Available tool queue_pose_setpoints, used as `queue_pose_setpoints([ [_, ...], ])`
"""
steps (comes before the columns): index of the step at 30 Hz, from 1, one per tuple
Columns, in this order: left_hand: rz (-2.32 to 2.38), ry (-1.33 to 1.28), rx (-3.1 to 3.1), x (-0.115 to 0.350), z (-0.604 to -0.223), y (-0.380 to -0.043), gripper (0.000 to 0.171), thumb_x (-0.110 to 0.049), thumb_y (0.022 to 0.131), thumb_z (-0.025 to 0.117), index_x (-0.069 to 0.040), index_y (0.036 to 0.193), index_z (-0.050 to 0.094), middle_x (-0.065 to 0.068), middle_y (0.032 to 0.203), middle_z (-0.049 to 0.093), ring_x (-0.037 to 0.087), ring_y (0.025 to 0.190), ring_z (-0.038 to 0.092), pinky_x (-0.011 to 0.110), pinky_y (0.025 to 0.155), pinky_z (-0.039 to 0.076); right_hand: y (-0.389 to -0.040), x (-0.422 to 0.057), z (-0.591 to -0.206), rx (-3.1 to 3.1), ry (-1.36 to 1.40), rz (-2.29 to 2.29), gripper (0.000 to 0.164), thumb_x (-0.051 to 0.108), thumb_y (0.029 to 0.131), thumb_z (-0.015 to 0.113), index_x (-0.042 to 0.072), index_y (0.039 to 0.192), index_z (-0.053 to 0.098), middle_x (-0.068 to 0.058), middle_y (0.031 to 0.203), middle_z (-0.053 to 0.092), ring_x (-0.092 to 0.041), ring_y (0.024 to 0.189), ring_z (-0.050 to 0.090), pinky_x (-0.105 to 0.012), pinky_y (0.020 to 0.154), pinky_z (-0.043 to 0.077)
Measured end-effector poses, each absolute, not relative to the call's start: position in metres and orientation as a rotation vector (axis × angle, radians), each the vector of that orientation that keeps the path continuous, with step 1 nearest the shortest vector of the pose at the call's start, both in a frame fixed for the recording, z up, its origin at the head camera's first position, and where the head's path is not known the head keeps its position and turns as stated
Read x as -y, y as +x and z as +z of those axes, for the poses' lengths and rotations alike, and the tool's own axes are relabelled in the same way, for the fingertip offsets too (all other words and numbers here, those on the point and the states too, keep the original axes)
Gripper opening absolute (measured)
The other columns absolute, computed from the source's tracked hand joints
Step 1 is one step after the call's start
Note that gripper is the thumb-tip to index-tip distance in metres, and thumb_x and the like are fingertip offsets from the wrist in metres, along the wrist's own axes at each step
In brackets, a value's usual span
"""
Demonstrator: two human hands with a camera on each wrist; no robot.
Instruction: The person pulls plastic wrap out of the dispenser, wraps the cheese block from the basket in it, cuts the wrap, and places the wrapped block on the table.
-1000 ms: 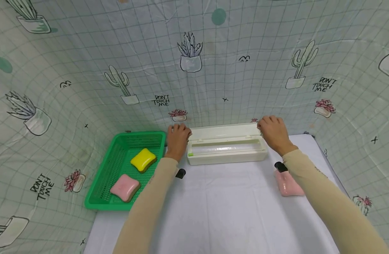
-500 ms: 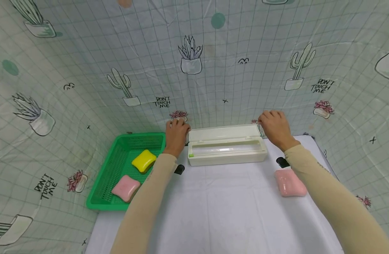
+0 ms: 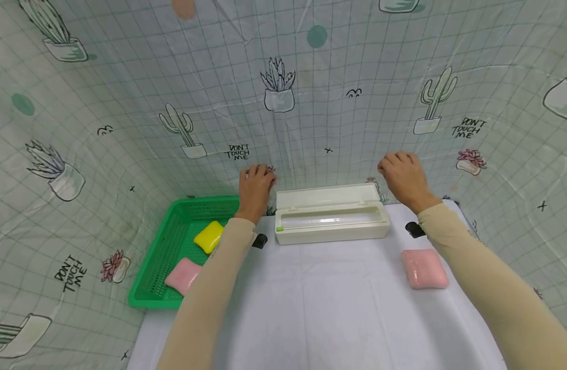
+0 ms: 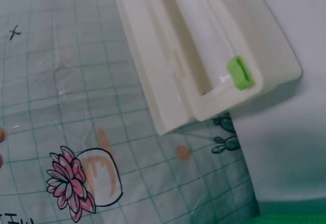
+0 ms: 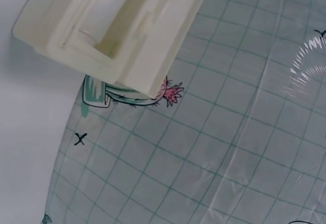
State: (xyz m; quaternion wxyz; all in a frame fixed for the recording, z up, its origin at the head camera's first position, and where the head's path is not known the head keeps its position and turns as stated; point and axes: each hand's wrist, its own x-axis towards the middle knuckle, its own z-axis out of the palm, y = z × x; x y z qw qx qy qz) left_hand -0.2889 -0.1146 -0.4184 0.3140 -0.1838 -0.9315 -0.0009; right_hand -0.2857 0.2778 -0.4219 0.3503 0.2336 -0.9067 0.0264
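A white cling film dispenser [image 3: 332, 234] stands at the back of the table with its lid [image 3: 327, 195] raised; a roll [image 4: 198, 25] shows inside and a green slider [image 4: 239, 73] sits at its left end. Above the dispenser's left end my left hand [image 3: 256, 190] has its fingers curled, pinching the edge of clear cling film. Beyond the right end, my right hand [image 3: 405, 177] pinches the other side. Glossy creases of the cling film [image 5: 308, 61] show in the right wrist view; its transparency hides its full outline. Both hands are apart from the dispenser.
A green basket [image 3: 147, 257] at the left holds a yellow sponge [image 3: 208, 236] and a pink sponge [image 3: 183, 275], partly behind my left sleeve. Another pink sponge [image 3: 425, 269], shiny on top, lies on the white table [image 3: 311, 313] at the right. A patterned curtain [image 3: 327, 121] hangs behind.
Both hands have risen away from the dispenser's raised lid, pinching the cling film. The right hand has moved slightly rightward. The dispenser and sponges stay in place; the head view tilts slightly.
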Motion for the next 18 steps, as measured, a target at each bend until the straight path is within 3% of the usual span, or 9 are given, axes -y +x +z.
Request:
queue_pose_setpoints([
  [11,-0.091,-0.507,2.442,0.117,-0.397,-0.293,0.019,-0.023,0.105,0.064,-0.013,0.105,0.081,0.007,0.107,0.07,0.029,0.106,0.06,0.048,0.104,0.043,-0.285,-0.277,-0.397,2.346,0.578,0.169,0.008,0.003,0.095,0.076,-0.001,0.098,0.07,-0.019,0.096,0.069,-0.043,0.099,0.064,-0.059,0.09,0.049],
  [18,-0.136,-0.495,2.43,0.119,-0.385,-0.295,0.019,-0.024,0.104,0.065,-0.013,0.103,0.08,0.007,0.107,0.069,0.03,0.106,0.059,0.049,0.104,0.043,-0.288,-0.278,-0.383,2.456,0.521,0.297,0.007,0.003,0.099,0.072,-0.002,0.102,0.069,-0.02,0.103,0.069,-0.046,0.104,0.062,-0.063,0.093,0.046],
])
